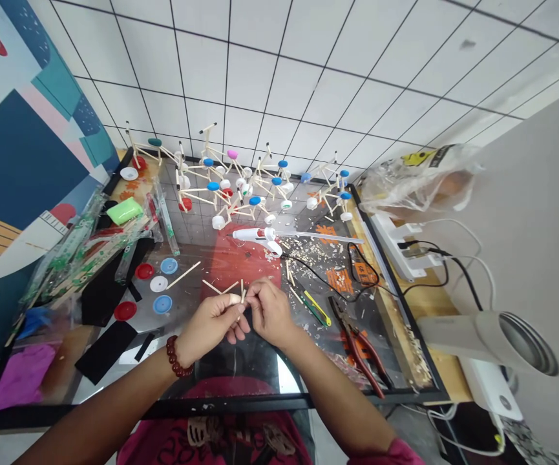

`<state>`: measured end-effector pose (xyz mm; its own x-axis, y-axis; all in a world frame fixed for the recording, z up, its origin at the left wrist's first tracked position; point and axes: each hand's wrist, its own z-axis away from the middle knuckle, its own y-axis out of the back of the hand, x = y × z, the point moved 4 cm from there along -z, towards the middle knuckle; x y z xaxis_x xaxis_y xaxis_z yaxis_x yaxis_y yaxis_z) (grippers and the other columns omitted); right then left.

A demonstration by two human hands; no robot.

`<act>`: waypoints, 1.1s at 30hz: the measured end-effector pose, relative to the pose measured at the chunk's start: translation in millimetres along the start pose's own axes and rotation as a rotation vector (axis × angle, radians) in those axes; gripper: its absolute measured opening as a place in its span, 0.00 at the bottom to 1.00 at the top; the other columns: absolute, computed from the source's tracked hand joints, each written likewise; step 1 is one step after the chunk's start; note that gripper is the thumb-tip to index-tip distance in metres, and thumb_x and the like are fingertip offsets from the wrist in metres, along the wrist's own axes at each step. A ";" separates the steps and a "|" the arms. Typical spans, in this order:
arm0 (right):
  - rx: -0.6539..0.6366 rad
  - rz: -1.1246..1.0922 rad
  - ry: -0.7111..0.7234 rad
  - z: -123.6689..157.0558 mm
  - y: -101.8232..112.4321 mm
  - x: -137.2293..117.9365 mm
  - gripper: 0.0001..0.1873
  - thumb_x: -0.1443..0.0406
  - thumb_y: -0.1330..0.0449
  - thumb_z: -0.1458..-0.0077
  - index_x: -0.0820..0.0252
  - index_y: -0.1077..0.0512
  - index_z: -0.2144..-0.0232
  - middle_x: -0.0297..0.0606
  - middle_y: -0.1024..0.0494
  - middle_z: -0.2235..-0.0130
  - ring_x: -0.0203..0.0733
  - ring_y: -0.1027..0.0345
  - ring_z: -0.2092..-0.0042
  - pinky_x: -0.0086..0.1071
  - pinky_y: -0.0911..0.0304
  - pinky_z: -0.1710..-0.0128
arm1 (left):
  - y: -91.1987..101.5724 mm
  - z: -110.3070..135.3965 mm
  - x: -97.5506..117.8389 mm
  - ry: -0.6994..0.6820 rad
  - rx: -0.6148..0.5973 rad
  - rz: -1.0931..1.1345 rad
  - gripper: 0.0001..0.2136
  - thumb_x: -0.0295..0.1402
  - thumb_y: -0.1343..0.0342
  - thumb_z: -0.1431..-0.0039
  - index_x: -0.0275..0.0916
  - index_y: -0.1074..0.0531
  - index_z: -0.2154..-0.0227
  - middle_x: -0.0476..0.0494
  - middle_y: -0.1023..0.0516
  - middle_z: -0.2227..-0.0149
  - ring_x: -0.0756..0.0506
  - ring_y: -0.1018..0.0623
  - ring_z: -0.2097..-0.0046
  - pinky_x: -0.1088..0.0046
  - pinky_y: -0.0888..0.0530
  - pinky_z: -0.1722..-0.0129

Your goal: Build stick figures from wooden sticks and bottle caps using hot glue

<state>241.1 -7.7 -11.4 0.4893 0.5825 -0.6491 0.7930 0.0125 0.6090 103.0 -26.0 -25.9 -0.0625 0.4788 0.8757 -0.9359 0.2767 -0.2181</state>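
The left hand (209, 321) and right hand (270, 312) meet at the centre, the fingers of both closed in a pinch on a short stick (242, 291). Its long axis stands nearly upright between them, and a glue gun (260, 236) lies farther off.

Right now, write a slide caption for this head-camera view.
Left hand and right hand pinch a small wooden stick near a glue gun.

Left hand (209, 320) & right hand (270, 312) pinch small wooden stick (243, 292) above desk (434, 310); hot glue gun (254, 234) lies just beyond, w/ stick-and-bottle-cap models (214, 186) farther on, red-handled pliers (357, 349) at right.
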 end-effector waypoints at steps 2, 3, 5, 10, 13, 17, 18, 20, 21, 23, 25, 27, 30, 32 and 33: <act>0.000 -0.044 0.034 0.3 2.1 -4.5 0.11 0.63 0.54 0.34 0.56 0.36 0.67 0.39 0.30 0.69 0.41 0.36 0.68 0.35 0.38 0.67 | 2.9 -0.7 2.5 -0.019 0.057 0.077 0.19 0.49 0.39 0.47 0.34 0.27 0.68 0.44 0.22 0.75 0.49 0.24 0.77 0.76 0.29 0.78; 0.004 -0.081 0.040 0.0 3.7 -6.3 0.12 0.62 0.55 0.33 0.56 0.36 0.68 0.38 0.31 0.69 0.41 0.36 0.68 0.35 0.38 0.67 | 4.7 -0.7 4.3 -0.025 0.086 0.103 0.20 0.49 0.38 0.48 0.34 0.27 0.66 0.44 0.21 0.75 0.49 0.24 0.76 0.75 0.28 0.77; 0.012 -0.149 0.013 -1.1 6.7 -7.3 0.15 0.60 0.55 0.32 0.56 0.36 0.70 0.37 0.32 0.71 0.40 0.36 0.68 0.34 0.38 0.67 | 7.0 -0.1 7.9 -0.032 0.114 0.118 0.22 0.49 0.37 0.49 0.33 0.26 0.63 0.44 0.21 0.75 0.49 0.23 0.75 0.75 0.28 0.76; 0.045 -0.183 -0.136 -4.0 5.8 0.5 0.08 0.61 0.45 0.35 0.56 0.29 0.64 0.37 0.25 0.67 0.39 0.31 0.64 0.32 0.35 0.65 | 4.8 2.0 11.8 -0.078 0.075 0.026 0.19 0.49 0.40 0.45 0.34 0.26 0.67 0.45 0.22 0.75 0.49 0.25 0.75 0.75 0.28 0.75; 0.057 -0.182 -0.123 -3.7 3.7 1.4 0.07 0.64 0.44 0.36 0.56 0.28 0.57 0.39 0.22 0.62 0.39 0.29 0.60 0.33 0.32 0.61 | 2.8 2.2 8.7 -0.097 0.058 -0.064 0.18 0.48 0.43 0.43 0.35 0.27 0.70 0.45 0.23 0.75 0.50 0.25 0.75 0.75 0.29 0.75; 0.099 -0.185 -0.084 -2.2 5.3 0.2 0.09 0.67 0.44 0.36 0.56 0.25 0.58 0.39 0.21 0.64 0.39 0.27 0.62 0.32 0.31 0.62 | 3.3 2.0 3.1 -0.114 0.064 -0.173 0.16 0.46 0.45 0.40 0.36 0.27 0.70 0.45 0.23 0.75 0.50 0.25 0.74 0.75 0.29 0.74; 0.104 -0.187 -0.082 -2.1 5.5 0.1 0.09 0.68 0.44 0.37 0.56 0.24 0.58 0.39 0.21 0.64 0.38 0.27 0.63 0.32 0.30 0.62 | 3.9 1.7 1.7 -0.116 0.071 -0.190 0.15 0.45 0.45 0.40 0.36 0.26 0.70 0.45 0.22 0.75 0.50 0.25 0.74 0.75 0.28 0.74; 0.114 -0.206 -0.090 -2.3 5.6 0.6 0.10 0.68 0.44 0.38 0.56 0.23 0.59 0.39 0.20 0.64 0.38 0.26 0.64 0.32 0.30 0.63 | 5.1 0.6 -0.8 -0.119 0.084 -0.212 0.14 0.44 0.45 0.40 0.36 0.26 0.68 0.46 0.22 0.74 0.49 0.24 0.73 0.75 0.28 0.73; 0.119 -0.226 -0.103 -2.7 5.4 1.3 0.10 0.68 0.43 0.38 0.56 0.23 0.59 0.39 0.20 0.65 0.37 0.26 0.65 0.31 0.30 0.64 | 5.5 0.0 -1.8 -0.120 0.088 -0.216 0.14 0.43 0.45 0.40 0.36 0.26 0.67 0.46 0.22 0.74 0.49 0.24 0.73 0.75 0.28 0.73; 0.129 -0.274 -0.153 -3.6 4.7 3.8 0.08 0.69 0.42 0.40 0.57 0.22 0.62 0.37 0.20 0.66 0.36 0.27 0.67 0.29 0.31 0.66 | 6.1 -1.3 -3.1 -0.119 0.096 -0.220 0.13 0.42 0.45 0.40 0.36 0.25 0.66 0.46 0.22 0.74 0.50 0.24 0.73 0.75 0.28 0.73; 0.126 -0.312 -0.214 -4.6 3.6 6.8 0.07 0.69 0.41 0.42 0.57 0.22 0.65 0.36 0.20 0.69 0.35 0.28 0.69 0.28 0.33 0.68 | 6.2 -2.4 -3.7 -0.113 0.101 -0.221 0.12 0.41 0.45 0.41 0.37 0.25 0.65 0.46 0.22 0.74 0.50 0.24 0.73 0.75 0.28 0.73; 0.115 -0.328 -0.261 -5.2 2.5 9.6 0.07 0.68 0.41 0.43 0.57 0.22 0.67 0.35 0.20 0.70 0.35 0.29 0.70 0.28 0.34 0.68 | 6.3 -3.0 -3.8 -0.113 0.109 -0.222 0.12 0.41 0.44 0.42 0.37 0.24 0.66 0.46 0.22 0.75 0.50 0.24 0.74 0.75 0.28 0.73; 0.098 -0.340 -0.323 -4.7 0.6 13.9 0.06 0.67 0.41 0.43 0.58 0.24 0.70 0.34 0.22 0.71 0.34 0.31 0.71 0.28 0.36 0.69 | 6.8 -3.8 -4.6 -0.114 0.119 -0.209 0.12 0.40 0.43 0.43 0.36 0.23 0.68 0.46 0.22 0.75 0.50 0.24 0.74 0.75 0.28 0.73; 0.070 -0.348 -0.362 -3.3 -2.3 16.6 0.07 0.65 0.42 0.43 0.59 0.26 0.72 0.33 0.23 0.73 0.34 0.33 0.72 0.28 0.38 0.70 | 7.8 -4.2 -5.2 -0.122 0.136 -0.189 0.11 0.40 0.42 0.43 0.36 0.22 0.67 0.46 0.21 0.75 0.50 0.24 0.74 0.76 0.28 0.73; 0.051 -0.348 -0.370 -2.3 -4.1 17.2 0.08 0.65 0.42 0.43 0.59 0.27 0.73 0.32 0.25 0.73 0.34 0.34 0.72 0.28 0.38 0.70 | 8.5 -4.2 -5.3 -0.127 0.147 -0.175 0.11 0.40 0.41 0.44 0.36 0.22 0.66 0.46 0.21 0.75 0.50 0.24 0.74 0.76 0.28 0.73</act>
<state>245.4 4.1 -23.9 0.2810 0.2236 -0.9333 0.9443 0.1093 0.3105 96.9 -22.6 -34.2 0.0701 0.3233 0.9437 -0.9760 0.2179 -0.0021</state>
